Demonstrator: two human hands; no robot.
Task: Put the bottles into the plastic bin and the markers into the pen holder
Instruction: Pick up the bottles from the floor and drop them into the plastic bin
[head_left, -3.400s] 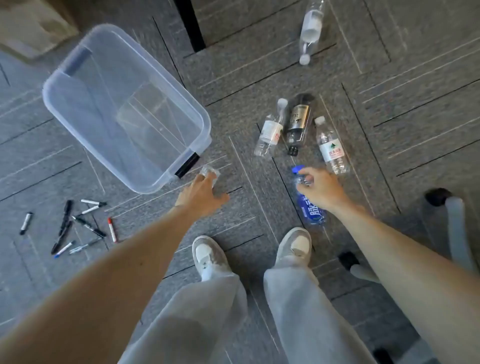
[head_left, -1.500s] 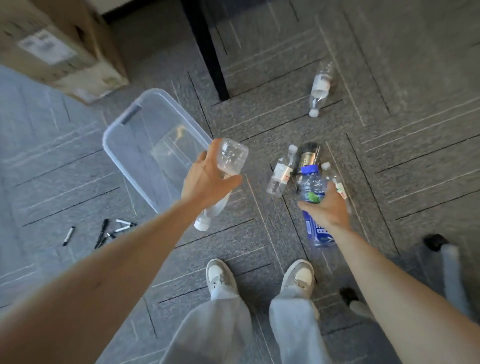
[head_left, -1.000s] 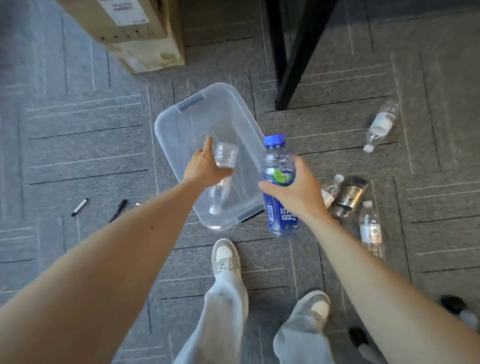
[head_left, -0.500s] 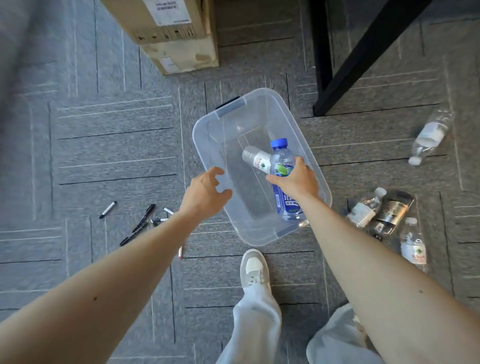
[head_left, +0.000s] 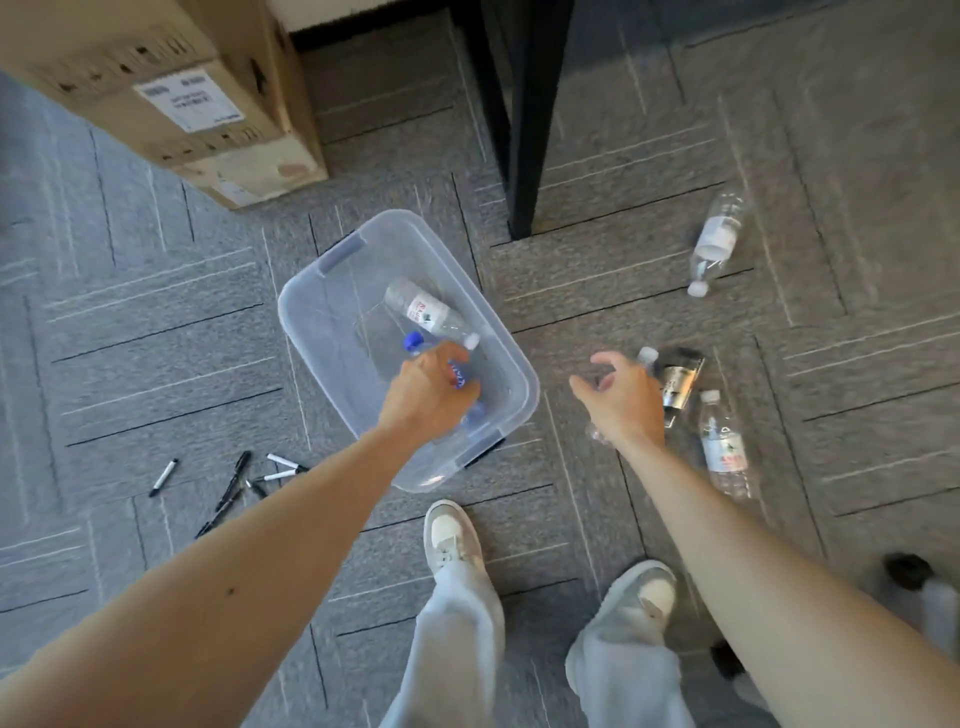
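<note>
Head view: my left hand (head_left: 426, 392) hangs over the plastic bin (head_left: 311, 291), fingers loosely curled, holding nothing I can make out. Inside lie a clear bottle (head_left: 428, 312) and a blue-capped bottle (head_left: 415, 343). My right hand (head_left: 621, 397) spreads open and empty above three bottles (head_left: 722, 447) on the carpet (head_left: 857, 364); another bottle (head_left: 717, 239) lies farther right. Markers (head_left: 234, 480) are scattered near left.

The plastic bin (head_left: 511, 374) sits on the floor (head_left: 156, 332), two bottles (head_left: 428, 312) lying inside it. Markers (head_left: 244, 480) lie scattered to its left. Right of it, three bottles on the floor (head_left: 722, 447) lie close together, one lone bottle (head_left: 717, 239) farther back. A cardboard box (head_left: 171, 98) stands behind the bin, to its left.
</note>
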